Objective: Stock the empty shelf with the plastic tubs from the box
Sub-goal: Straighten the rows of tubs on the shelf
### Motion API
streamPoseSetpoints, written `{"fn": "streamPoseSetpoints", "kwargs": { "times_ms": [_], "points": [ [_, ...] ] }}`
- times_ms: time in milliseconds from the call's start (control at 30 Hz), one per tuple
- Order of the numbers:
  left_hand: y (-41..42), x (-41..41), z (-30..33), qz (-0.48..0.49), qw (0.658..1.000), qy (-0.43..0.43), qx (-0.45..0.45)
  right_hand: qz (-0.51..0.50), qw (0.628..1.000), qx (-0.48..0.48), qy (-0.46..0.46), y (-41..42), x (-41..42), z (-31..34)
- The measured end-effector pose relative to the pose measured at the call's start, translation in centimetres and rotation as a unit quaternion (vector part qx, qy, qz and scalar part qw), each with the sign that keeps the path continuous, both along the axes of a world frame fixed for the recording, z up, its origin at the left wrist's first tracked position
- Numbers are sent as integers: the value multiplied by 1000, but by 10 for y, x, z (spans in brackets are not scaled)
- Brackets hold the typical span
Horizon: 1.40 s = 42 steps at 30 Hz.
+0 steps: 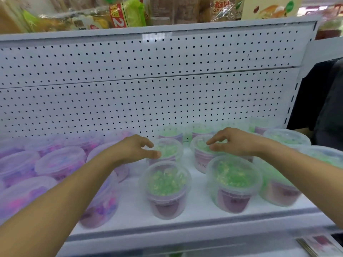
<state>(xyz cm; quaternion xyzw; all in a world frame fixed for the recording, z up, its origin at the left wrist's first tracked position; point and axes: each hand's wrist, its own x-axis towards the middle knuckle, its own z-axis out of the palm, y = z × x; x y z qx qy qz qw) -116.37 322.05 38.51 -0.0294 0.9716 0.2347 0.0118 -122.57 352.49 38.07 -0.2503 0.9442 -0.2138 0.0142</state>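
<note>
Clear plastic tubs stand on the white shelf (194, 212). Several with green contents fill the middle and right, among them a front middle tub (166, 188) and a front right tub (233, 182). Several tubs with pink and purple contents (59, 164) fill the left. My left hand (133, 148) hovers with loosely curled fingers just left of a second-row green tub (169, 150), thumb near its lid. My right hand (233, 140) hangs over another second-row green tub (202, 151), fingers relaxed and holding nothing. The box is out of view.
A white pegboard back panel (148, 86) rises behind the tubs. Bagged snacks (118, 13) sit on the shelf above. A dark-clothed person (326, 108) stands at the right edge. A price label (319, 243) lies on the shelf front, lower right.
</note>
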Motion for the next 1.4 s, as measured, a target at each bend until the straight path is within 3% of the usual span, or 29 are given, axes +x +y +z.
{"fn": "streamPoseSetpoints", "kwargs": {
  "times_ms": [400, 600, 833, 1300, 1400],
  "points": [
    [34, 2, -7, -3, 1000, 24, 10, -18, 1000, 22, -12, -3, 15, -1],
    [35, 49, -7, -20, 993, 114, 2, -3, 999, -38, 32, 12, 39, -5],
    [37, 96, -7, -10, 1000, 9, 5, 29, 999, -14, -10, 28, 79, -2],
    [71, 95, -6, -22, 999, 1, 38, 47, 999, 22, -15, 25, 86, -5],
    [75, 101, -11, -30, 998, 58, 24, 17, 997, -61, 48, 45, 88, 1]
  ]
}}
